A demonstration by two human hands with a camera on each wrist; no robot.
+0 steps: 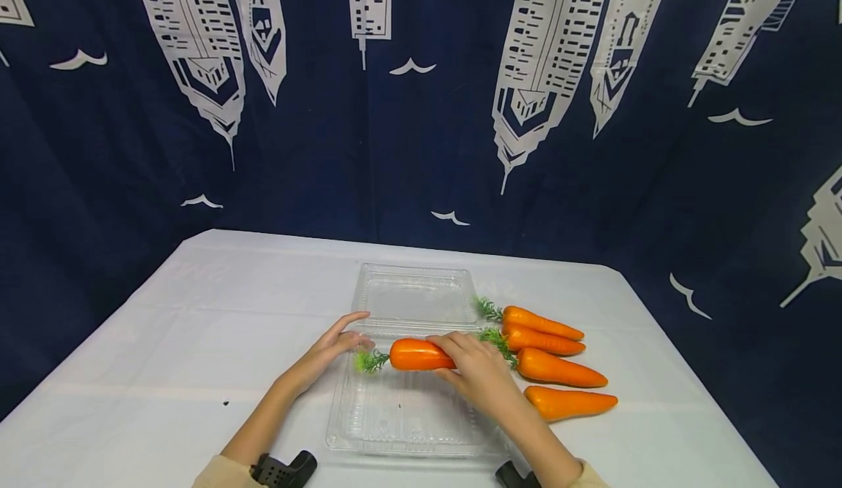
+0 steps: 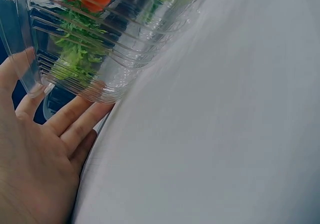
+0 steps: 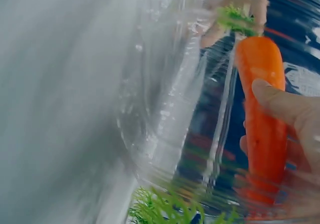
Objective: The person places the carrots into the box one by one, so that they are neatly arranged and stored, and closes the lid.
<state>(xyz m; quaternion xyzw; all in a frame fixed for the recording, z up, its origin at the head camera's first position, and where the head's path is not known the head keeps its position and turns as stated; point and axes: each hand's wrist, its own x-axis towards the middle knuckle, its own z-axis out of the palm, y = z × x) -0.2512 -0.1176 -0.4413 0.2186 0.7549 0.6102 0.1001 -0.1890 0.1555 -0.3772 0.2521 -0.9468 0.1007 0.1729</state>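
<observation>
My right hand grips an orange carrot with a green leafy top, holding it level over the far part of a clear plastic clamshell box. In the right wrist view the thumb lies along the carrot. The leafy end points left, towards my left hand. In the left wrist view the left hand's extended fingers rest against the ribbed side wall of the box. The box's lid is folded back, flat on the table.
Several more carrots lie to the right of the box, their tips pointing right. A white cloth covers the table. Behind it hangs a dark blue curtain with white building prints. A small dark speck is on the cloth at left.
</observation>
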